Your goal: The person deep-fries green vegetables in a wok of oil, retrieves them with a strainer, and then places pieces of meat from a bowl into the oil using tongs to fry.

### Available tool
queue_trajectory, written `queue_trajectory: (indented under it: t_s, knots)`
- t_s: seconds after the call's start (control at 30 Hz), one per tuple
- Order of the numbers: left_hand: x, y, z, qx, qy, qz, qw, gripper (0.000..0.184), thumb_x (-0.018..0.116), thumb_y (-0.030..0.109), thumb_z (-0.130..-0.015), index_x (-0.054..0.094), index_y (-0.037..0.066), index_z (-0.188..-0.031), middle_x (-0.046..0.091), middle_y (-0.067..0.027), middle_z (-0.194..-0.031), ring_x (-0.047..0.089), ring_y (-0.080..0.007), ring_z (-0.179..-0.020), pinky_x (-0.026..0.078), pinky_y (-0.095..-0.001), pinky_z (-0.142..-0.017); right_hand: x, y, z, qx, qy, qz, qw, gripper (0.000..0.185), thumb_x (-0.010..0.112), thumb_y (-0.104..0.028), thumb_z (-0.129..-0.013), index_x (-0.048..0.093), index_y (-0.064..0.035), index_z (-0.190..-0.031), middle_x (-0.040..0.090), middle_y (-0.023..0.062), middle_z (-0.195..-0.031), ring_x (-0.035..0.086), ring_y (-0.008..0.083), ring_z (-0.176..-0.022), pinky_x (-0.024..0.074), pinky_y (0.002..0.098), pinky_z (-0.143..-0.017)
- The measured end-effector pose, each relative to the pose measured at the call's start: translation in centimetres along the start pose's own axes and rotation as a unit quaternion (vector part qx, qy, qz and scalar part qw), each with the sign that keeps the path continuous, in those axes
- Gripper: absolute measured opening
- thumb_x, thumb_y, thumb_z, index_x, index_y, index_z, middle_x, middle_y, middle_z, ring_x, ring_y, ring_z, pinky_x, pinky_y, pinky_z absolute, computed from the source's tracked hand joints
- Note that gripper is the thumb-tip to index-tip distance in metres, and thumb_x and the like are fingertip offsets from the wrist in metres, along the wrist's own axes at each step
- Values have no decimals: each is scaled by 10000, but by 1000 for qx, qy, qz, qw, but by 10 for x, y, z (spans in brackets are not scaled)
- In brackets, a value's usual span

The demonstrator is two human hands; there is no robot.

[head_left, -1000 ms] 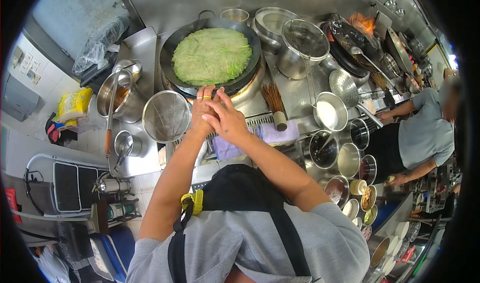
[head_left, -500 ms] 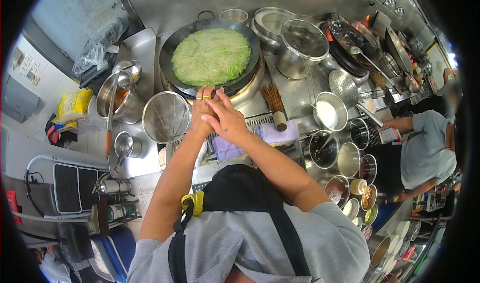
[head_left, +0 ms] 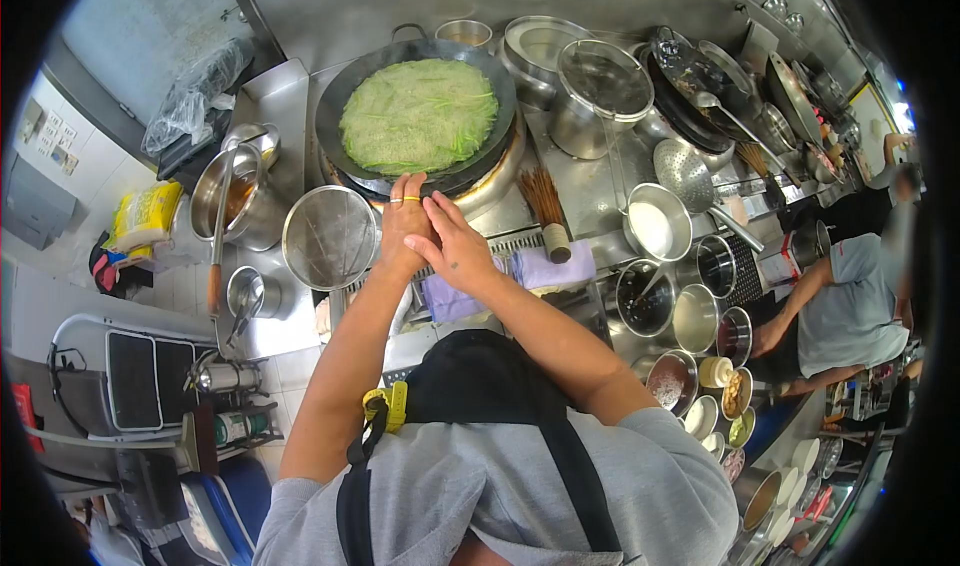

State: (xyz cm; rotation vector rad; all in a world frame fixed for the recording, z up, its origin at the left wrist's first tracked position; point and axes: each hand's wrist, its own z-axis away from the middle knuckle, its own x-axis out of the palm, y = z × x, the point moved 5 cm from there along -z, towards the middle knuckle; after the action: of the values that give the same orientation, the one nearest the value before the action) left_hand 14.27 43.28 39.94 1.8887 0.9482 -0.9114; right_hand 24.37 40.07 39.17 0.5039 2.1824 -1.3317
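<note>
A dark wok (head_left: 333, 126) on the burner holds bubbling liquid with long green vegetables (head_left: 420, 116). Just below its near rim, my left hand (head_left: 405, 228) and my right hand (head_left: 455, 241) touch each other. Rings show on my left hand, whose fingers point toward the wok. My right hand lies against its side with the fingers extended, and neither hand holds anything. Left of them sits a round mesh strainer (head_left: 330, 238). Purple cloths (head_left: 450, 294) lie below and to the right of my hands, near a bamboo brush (head_left: 547, 216).
At the left stand a steel pot (head_left: 262, 221) with a ladle across it and a small steel cup (head_left: 254, 293). Steel pots, a perforated skimmer (head_left: 684, 169), another wok and several seasoning bowls fill the right. A co-worker (head_left: 850, 296) stands at the far right.
My right hand has shifted slightly, its fingers less overlapped with my left hand. The co-worker has moved and reaches toward a box and pan. The flame at the right wok is gone.
</note>
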Motion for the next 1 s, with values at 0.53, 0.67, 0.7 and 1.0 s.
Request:
queue_trajectory:
  t_s: [0.53,0.67,0.7,1.0]
  knots:
    - [-8,4,1,56,6,-37,998,370,759,183,-673,682,57,-1013,440,-201,-1360,395,-428,-1293,429,-509,-1000,-12,-3,29,-33,27,-124,991,604,705,-254,-862,476,26,-1346,484,262,-1348,487,390,-1252,423,409,-1029]
    - [-12,6,0,54,16,-8,998,398,753,170,-669,683,46,-1041,444,-206,-1358,397,-435,-1283,406,-517,-1020,-19,15,52,-3,-21,-160,987,451,692,-160,-846,553,-6,-1247,559,197,-1196,611,329,-1032,499,373,-878]
    - [-12,7,0,53,18,-5,998,394,746,168,-678,683,42,-1046,445,-208,-1358,398,-437,-1280,402,-518,-1022,-23,21,58,29,-41,-170,984,404,684,-145,-843,575,-12,-1209,578,183,-1147,631,313,-970,511,366,-834]
    - [-12,6,4,64,24,5,998,363,703,156,-722,683,29,-1061,436,-214,-1367,371,-437,-1288,373,-520,-1045,-19,31,96,39,-75,-113,990,172,629,-46,-843,625,-18,-1013,625,129,-926,640,244,-828,512,350,-718]
